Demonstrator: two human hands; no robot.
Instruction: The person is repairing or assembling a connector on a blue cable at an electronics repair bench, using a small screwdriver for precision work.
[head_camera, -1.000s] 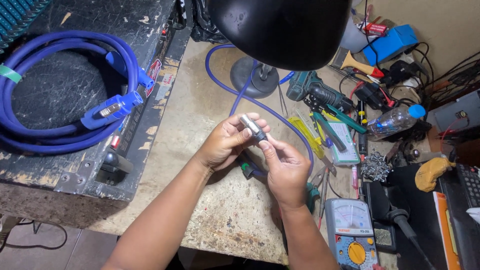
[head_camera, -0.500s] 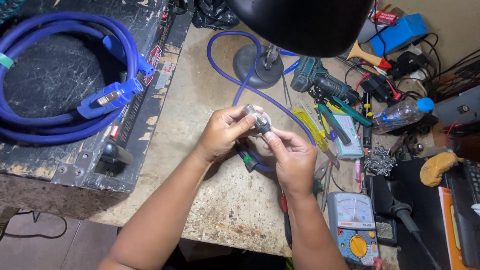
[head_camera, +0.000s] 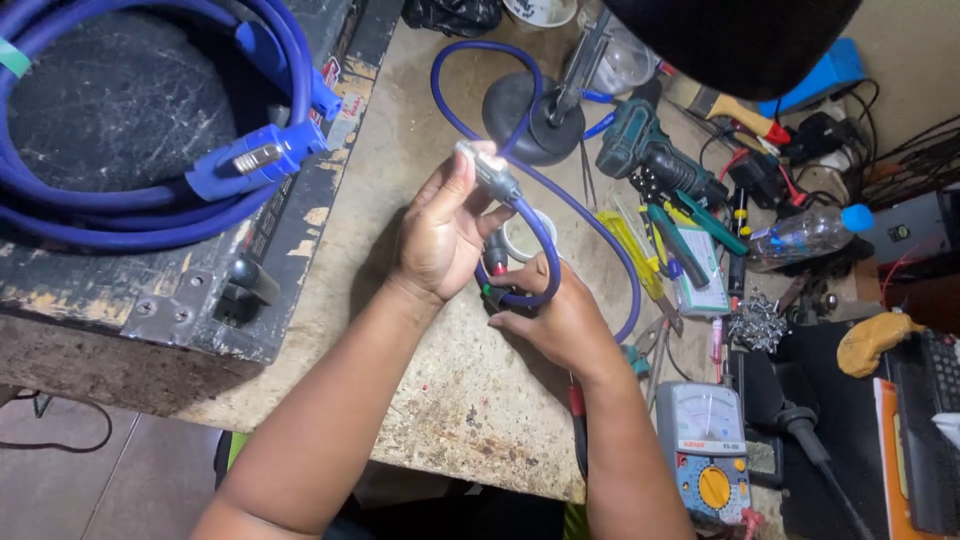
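Site: a worn, pale, stained workbench top (head_camera: 470, 400), heavily cluttered along its right side, with a scuffed black hard case (head_camera: 110, 110) standing on its left end.

Head view, work in hand: The left hand (head_camera: 440, 235) is raised above the bench. Its thumb and fingers are closed firmly round a slim silver metal plug (head_camera: 488, 170) at the end of a thin blue cable (head_camera: 545, 250), with the plug tip pointing up and away. From the plug the cable drops in a tight loop into the right hand (head_camera: 560, 320), which lies low on the bench just beside the left wrist. Its fingers are curled round the lower bend of the loop. A small dark part sits under those fingers; whether it is gripped cannot be told. Beyond the right hand the cable runs off across the bench and curves round the round black lamp base (head_camera: 530, 105).

Judgement: the step appears to be inspection or fitting of the plug end, one hand presenting it and the other controlling the slack. Further work on the plug calls for a steady left-hand pinch and a freed right hand, as the tools lie to the right.

Head view, surroundings: A white tape roll (head_camera: 525, 235) lies between the hands. A teal cordless drill (head_camera: 650, 160), green-handled pliers (head_camera: 695, 215), a clear plastic bottle with blue cap (head_camera: 805, 235) and a grey analogue multimeter (head_camera: 705, 450) lie to the right. A thick blue coiled cable (head_camera: 150, 200) rests on the case.
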